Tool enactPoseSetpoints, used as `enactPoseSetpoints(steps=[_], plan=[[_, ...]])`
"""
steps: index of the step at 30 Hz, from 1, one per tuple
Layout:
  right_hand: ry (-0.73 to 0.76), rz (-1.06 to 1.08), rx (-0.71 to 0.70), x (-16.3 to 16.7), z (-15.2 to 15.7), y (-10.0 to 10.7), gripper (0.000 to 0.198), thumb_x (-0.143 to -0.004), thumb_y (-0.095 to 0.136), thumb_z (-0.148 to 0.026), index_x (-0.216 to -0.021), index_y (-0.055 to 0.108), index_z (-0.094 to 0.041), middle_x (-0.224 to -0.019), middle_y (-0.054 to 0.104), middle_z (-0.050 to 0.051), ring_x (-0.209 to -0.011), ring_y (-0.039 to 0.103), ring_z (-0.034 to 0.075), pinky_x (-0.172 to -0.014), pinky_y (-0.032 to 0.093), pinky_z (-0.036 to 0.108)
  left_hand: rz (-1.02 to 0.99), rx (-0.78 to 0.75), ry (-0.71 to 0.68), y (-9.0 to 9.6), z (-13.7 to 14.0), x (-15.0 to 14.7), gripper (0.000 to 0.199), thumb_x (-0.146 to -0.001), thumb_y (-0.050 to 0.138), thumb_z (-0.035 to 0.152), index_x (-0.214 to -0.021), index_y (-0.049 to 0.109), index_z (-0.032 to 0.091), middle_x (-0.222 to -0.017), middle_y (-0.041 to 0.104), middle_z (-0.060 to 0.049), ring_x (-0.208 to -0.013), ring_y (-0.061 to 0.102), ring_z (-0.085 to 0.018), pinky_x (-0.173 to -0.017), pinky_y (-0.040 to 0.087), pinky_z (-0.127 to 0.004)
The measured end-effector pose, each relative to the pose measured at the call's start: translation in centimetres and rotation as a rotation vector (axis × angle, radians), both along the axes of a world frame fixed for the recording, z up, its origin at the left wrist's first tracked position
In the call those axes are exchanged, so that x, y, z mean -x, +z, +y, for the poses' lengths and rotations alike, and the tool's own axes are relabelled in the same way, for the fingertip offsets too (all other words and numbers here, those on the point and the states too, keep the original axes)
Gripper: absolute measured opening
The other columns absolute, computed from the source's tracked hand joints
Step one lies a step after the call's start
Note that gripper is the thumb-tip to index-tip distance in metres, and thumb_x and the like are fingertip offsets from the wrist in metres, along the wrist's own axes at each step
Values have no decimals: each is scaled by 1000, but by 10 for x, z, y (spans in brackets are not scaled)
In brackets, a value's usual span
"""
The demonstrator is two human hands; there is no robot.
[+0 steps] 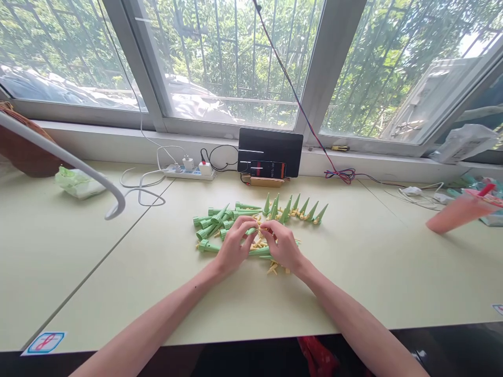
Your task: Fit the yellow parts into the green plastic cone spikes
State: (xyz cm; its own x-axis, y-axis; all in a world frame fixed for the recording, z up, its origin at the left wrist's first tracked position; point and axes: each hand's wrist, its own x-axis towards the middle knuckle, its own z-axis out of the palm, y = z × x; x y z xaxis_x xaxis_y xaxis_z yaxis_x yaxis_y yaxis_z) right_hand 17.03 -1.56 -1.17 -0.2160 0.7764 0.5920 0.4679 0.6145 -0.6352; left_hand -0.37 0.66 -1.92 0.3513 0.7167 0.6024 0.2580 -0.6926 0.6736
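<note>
Both hands meet over a pile of parts at the middle of the table (176,309). My left hand (234,243) is closed in a pinch on a green plastic spike (250,231), most of it covered by the fingers. From the other side, my right hand (283,244) pinches a small yellow plastic piece (259,227) at the spike; whether the two are joined I cannot tell. Left of the hands lie several green hollow spikes (204,231) with ribbed caps. Beyond the right hand, several green cones (312,210) stand points up, with yellow parts at their bases. Loose yellow pieces (272,268) lie beneath the hands.
A black tablet (271,146) with a phone (268,169) before it leans at the window sill. A power strip (190,172) with white cables is to its left. Far right, a pink drink cup (458,212) tilts. A white curved bar (65,154) crosses the left side.
</note>
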Motion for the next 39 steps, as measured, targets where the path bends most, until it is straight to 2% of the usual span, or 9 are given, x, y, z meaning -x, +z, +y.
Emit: enactPoseSetpoints(steps=[5, 11, 16, 22, 29, 39], plan=[[-9, 18, 27, 1, -1, 1, 15, -99, 46, -25, -103, 60, -20, -93, 66, 5, -73, 59, 15, -64, 49, 27, 25, -4, 39, 2, -3, -2, 13, -94, 52, 20, -103, 60, 22, -108, 55, -8, -97, 60, -18, -62, 57, -24], [-8, 19, 35, 1, -3, 4, 15, -97, 51, -23, -109, 59, -21, -100, 65, 6, -70, 60, 14, -61, 51, 27, -2, 50, 79, 6, -6, -4, 8, -93, 55, 24, -98, 60, 21, -104, 59, -5, -71, 57, -10, -54, 52, -21], [8, 1, 39, 1, -4, 5, 18, -96, 53, -24, -113, 58, -23, -102, 62, 7, -68, 61, 14, -61, 52, 28, -47, 86, 118, 9, -5, -4, 12, -92, 57, 29, -96, 61, 19, -100, 63, -5, -59, 53, -8, -50, 49, -21], [34, -12, 30, 0, -3, 5, 21, -95, 53, -19, -115, 58, -24, -106, 61, 6, -69, 61, 13, -63, 54, 29, -69, 113, 91, 8, -5, -4, 14, -92, 57, 31, -97, 62, 19, -101, 62, -6, -63, 58, -10, -51, 51, -22], [29, -12, 19, 0, -2, 3, 24, -94, 51, -18, -115, 59, -25, -106, 60, 7, -69, 60, 14, -63, 54, 29, -89, 85, 74, 6, -3, -4, 12, -93, 57, 28, -98, 64, 20, -103, 62, -7, -78, 63, -14, -57, 55, -23], [22, 11, 23, 0, -2, 2, 21, -95, 52, -22, -113, 62, -26, -106, 61, 7, -70, 60, 14, -63, 55, 29, -70, 74, 63, 7, -3, -2, 9, -93, 57, 26, -97, 63, 21, -103, 61, -8, -81, 63, -16, -56, 55, -25]])
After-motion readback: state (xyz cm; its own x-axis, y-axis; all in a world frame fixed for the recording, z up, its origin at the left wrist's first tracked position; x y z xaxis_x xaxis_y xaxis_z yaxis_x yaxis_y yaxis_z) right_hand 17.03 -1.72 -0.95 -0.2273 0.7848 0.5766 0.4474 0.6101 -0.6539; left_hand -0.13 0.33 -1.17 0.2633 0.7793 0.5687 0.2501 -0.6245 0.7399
